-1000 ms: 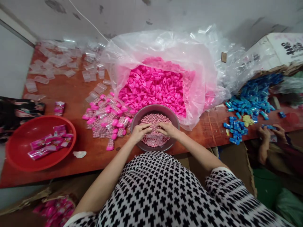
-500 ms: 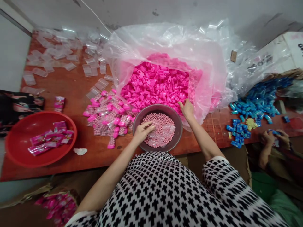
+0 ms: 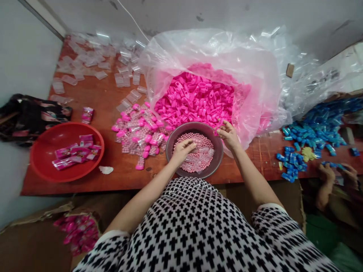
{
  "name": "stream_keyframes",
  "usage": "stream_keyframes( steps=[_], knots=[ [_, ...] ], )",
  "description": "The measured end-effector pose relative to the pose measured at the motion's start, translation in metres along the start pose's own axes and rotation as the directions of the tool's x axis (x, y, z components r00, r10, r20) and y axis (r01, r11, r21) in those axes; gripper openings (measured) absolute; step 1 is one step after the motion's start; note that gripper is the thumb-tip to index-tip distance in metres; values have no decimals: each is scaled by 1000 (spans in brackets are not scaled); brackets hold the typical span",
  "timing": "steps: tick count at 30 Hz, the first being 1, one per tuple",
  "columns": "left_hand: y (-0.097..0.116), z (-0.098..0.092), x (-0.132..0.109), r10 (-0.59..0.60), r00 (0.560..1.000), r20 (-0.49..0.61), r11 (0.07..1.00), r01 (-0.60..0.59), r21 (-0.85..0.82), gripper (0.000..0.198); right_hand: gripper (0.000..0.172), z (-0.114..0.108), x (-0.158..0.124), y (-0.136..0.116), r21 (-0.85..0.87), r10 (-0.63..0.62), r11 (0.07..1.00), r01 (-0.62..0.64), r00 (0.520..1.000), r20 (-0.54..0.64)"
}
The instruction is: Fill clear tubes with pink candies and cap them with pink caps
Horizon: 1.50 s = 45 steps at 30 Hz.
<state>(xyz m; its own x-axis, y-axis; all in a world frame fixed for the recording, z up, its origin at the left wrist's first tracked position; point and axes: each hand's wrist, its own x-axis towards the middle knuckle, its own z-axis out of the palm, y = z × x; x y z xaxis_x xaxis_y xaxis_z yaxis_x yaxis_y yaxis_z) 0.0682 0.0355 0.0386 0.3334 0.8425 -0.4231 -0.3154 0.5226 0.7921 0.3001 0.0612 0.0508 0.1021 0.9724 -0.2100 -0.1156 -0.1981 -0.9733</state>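
Note:
In the head view, a dark bowl (image 3: 170,155) in front of me holds pink beads (image 3: 194,139) and several clear plastic tubes (image 3: 200,160). Over its left side is my left hand (image 3: 181,153), fingers pinched; whatever they hold is too small and see-through to name. My right hand (image 3: 229,136) is at the bowl's upper right edge, pinching a pink plastic cap (image 3: 217,130). Behind the bowl lies an opened clear bag (image 3: 252,64) full of pink caps (image 3: 195,102). Bead-filled tubes with pink caps (image 3: 138,132) are heaped left of the bowl.
A red basin (image 3: 42,166) with pink packets (image 3: 76,153) stands at the left. Clear plastic boxes (image 3: 76,64) lie scattered at the back left. To the right are blue pieces (image 3: 314,130) and another person's hands (image 3: 327,175). An open carton (image 3: 31,234) of pink packets sits below.
My right hand has lifted from the pile of caps, drawing back slightly with a pink cap between its fingers. My left hand stays over the bowl. The view has shifted left.

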Motion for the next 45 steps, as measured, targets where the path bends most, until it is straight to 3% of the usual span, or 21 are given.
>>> stream_keyframes(
  steps=[4,8,11,15,20,23,25,28,30,32,34,38,40,42,45],
  knots=[
    [5,6,-5,45,999,-24,997,-47,-68,45,43,32,-23,-6,128,4,992,-16,996,94],
    [5,6,-13,82,996,-45,994,-85,-70,47,52,48,-36,-8,127,-16,992,-2,990,137],
    [1,4,-19,84,996,-31,996,-84,0,48,56,59,-43,-11,123,-72,991,60,993,97],
    [-5,4,-25,103,995,3,991,-103,89,46,45,79,-49,-11,149,-185,972,180,982,22],
    [-1,2,-30,176,984,7,979,-176,105,46,45,90,-55,0,29,-260,965,260,965,25],
    [-1,-4,-35,190,982,4,974,-189,125,44,40,81,-56,-8,-170,-327,919,355,929,174],
    [-2,-8,-39,199,980,-10,968,-194,162,43,22,74,-54,-22,-327,-347,817,474,858,378],
    [-2,-12,-44,236,972,-18,937,-222,271,38,13,71,-53,-45,-457,-272,648,610,745,609],
    [-1,-13,-47,260,965,-9,910,-242,337,35,16,72,-52,-55,-520,-188,581,626,725,663],
    [0,-14,-49,269,963,-8,899,-248,361,35,17,73,-52,-58,-564,-126,543,623,724,678],
    [1,-15,-49,263,965,-13,904,-242,352,37,17,75,-52,-55,-574,-143,556,601,750,646],
    [3,-15,-47,236,971,-31,929,-217,300,39,25,81,-57,-36,-474,-294,736,484,858,420],
    [3,-14,-45,233,971,-49,943,-213,255,41,30,84,-60,-26,-416,-308,795,441,885,350],
    [1,-14,-44,236,970,-63,951,-217,221,43,32,87,-63,-20,-418,-319,789,449,882,345],
    [-1,-14,-44,266,961,-79,942,-242,231,40,29,87,-64,-20,-472,-366,684,556,822,436]
  ],
)
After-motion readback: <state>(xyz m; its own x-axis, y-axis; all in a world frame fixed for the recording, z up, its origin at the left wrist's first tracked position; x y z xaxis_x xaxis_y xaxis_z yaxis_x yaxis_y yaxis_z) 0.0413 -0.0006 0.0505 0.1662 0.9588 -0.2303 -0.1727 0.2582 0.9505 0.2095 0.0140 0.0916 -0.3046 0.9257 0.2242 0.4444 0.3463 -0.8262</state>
